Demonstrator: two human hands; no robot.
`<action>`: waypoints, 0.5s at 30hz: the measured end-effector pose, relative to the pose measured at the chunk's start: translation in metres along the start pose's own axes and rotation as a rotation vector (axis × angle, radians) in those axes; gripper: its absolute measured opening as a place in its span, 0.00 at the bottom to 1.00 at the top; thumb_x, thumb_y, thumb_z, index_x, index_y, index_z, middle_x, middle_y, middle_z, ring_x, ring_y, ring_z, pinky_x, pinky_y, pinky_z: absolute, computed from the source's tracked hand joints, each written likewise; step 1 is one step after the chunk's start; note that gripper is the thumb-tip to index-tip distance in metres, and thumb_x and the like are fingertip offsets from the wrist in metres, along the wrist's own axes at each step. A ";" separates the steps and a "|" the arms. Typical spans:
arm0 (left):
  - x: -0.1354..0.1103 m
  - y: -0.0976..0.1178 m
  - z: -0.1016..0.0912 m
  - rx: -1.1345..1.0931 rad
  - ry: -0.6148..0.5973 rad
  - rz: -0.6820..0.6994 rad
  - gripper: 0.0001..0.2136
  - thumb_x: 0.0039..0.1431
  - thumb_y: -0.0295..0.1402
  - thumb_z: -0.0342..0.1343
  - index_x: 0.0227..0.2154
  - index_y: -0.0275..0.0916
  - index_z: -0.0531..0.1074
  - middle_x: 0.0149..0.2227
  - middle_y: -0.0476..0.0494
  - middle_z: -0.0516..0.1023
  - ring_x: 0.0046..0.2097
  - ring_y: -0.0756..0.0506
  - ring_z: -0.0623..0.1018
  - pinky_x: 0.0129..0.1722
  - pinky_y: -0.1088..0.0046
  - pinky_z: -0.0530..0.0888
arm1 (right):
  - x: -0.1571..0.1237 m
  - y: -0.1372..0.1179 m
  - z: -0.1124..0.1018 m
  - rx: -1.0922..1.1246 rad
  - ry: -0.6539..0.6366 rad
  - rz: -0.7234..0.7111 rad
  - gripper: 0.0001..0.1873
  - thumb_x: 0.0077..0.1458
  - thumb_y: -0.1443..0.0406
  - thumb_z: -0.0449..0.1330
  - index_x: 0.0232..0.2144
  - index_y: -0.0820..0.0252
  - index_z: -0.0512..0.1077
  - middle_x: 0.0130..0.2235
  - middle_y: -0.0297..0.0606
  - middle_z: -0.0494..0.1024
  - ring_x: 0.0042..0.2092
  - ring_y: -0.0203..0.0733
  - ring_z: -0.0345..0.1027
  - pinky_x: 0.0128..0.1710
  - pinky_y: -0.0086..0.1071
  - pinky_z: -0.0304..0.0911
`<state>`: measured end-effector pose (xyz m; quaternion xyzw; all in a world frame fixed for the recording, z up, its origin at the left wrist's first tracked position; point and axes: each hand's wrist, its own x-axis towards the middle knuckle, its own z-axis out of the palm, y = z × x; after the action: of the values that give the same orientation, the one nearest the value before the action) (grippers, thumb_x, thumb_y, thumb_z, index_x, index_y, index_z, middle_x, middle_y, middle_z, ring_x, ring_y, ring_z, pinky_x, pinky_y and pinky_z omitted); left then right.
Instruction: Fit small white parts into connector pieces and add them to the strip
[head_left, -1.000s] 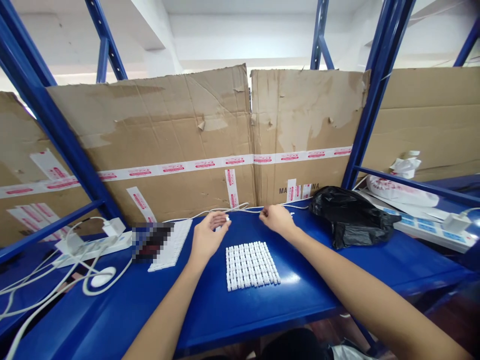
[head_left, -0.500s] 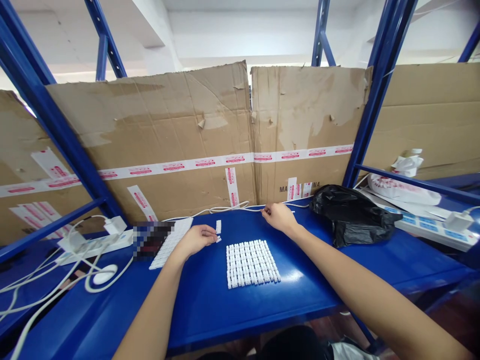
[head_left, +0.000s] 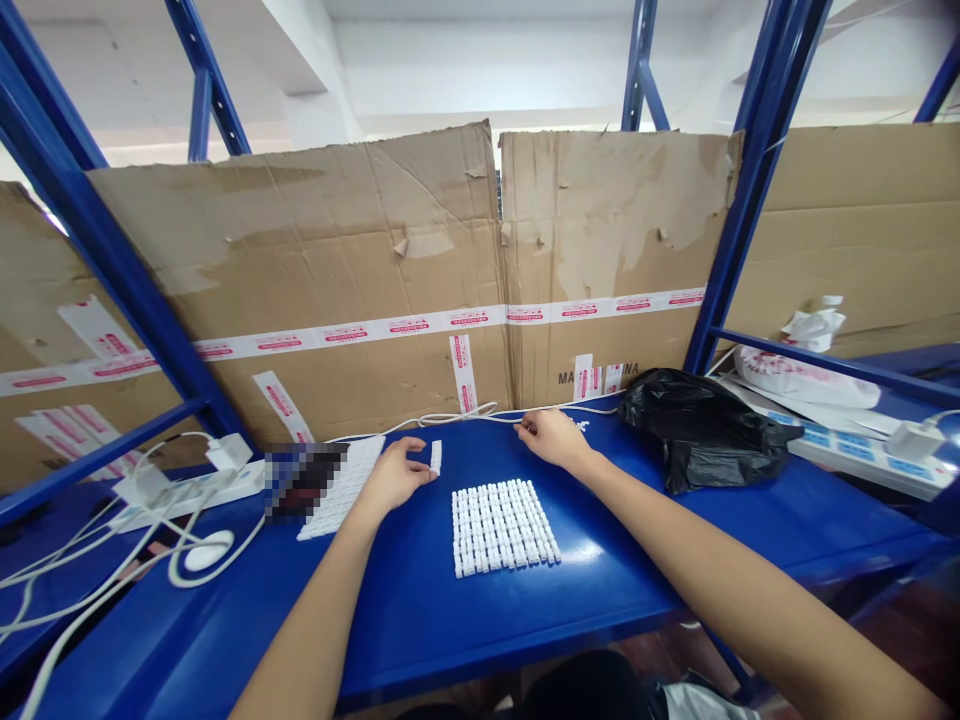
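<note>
My left hand [head_left: 396, 476] rests on the blue shelf top [head_left: 405, 625], its fingertips beside the lower end of a small white connector strip [head_left: 436, 457]. The fingers look apart from the strip, though the gap is tiny. My right hand [head_left: 551, 438] sits farther right, its curled fingertips at a thin white cable [head_left: 480, 417]. Whether it grips anything is hidden. Between and below my hands lies a square block of white terminal connectors [head_left: 501, 527] in tight rows. Left of my left hand is a longer white connector sheet [head_left: 343, 488].
A black plastic bag [head_left: 701, 430] lies right of my right hand. White power strips [head_left: 187, 497] [head_left: 862, 460] and a white mouse [head_left: 206, 550] with tangled cables sit at the sides. A pixelated patch [head_left: 304, 482] hides something. Cardboard sheets [head_left: 300, 300] and blue uprights [head_left: 757, 170] stand behind.
My left hand has moved from the far edge of the connector block toward the left, and the small strip now stands alone beside its fingertips. My right hand has barely moved.
</note>
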<state>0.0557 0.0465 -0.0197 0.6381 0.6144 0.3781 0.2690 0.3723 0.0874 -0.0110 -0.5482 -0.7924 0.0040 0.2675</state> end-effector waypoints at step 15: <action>0.003 -0.001 0.005 -0.004 0.031 0.017 0.27 0.46 0.21 0.69 0.51 0.37 0.71 0.57 0.28 0.77 0.36 0.43 0.86 0.37 0.68 0.81 | -0.027 -0.061 0.003 0.502 -0.217 -0.589 0.17 0.65 0.71 0.55 0.52 0.55 0.77 0.45 0.37 0.85 0.52 0.42 0.71 0.55 0.38 0.65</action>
<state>0.0590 0.0498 -0.0231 0.6368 0.6122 0.3915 0.2577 0.3251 0.0407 -0.0068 -0.2119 -0.9136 0.1783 0.2976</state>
